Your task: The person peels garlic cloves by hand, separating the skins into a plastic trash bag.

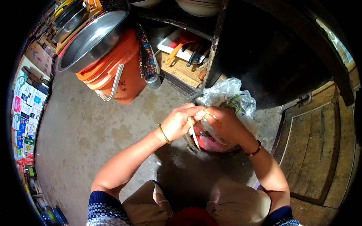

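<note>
Pale strip (pixel 194 132) hangs at the centre of the frame, its top apparently pinched between the fingertips of the left hand (pixel 177 122) and right hand (pixel 228 126); short, gentle pulls near that pinch should give best control.

Both my hands up front, center of view, fingertips nearly meeting. Left hand (pixel 183 121) has thumb and index extended toward the right, other fingers curled under. Right hand (pixel 226 124) has back up, fingers bent inward, pinching. Left forearm (pixel 134 156) angles in from lower left, right forearm (pixel 266 165) from lower right. Elbows bent, wrists raised, both forearms bare.
</note>
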A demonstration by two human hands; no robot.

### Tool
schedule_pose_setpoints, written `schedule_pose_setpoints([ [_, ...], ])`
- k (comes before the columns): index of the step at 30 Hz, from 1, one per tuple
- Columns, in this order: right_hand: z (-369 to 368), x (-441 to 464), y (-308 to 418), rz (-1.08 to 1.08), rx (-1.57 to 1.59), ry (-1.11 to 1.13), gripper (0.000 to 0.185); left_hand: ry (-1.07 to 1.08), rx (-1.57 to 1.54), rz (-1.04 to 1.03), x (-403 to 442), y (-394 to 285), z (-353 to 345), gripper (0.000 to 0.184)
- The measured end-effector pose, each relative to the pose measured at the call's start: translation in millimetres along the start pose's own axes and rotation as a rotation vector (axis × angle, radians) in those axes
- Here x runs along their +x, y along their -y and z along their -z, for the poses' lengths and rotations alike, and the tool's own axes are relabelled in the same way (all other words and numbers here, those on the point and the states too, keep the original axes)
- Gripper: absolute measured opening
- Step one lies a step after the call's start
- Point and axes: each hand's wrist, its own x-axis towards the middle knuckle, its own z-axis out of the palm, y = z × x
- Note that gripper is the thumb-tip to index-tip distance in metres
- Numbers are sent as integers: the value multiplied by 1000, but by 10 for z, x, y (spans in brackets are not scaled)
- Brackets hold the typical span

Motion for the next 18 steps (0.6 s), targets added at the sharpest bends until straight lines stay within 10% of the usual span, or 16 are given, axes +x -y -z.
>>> schedule_pose_setpoints([
  [18,-133,-16,-38,111,-72,-119,33,-47,-34,54,-17,46,-115,22],
])
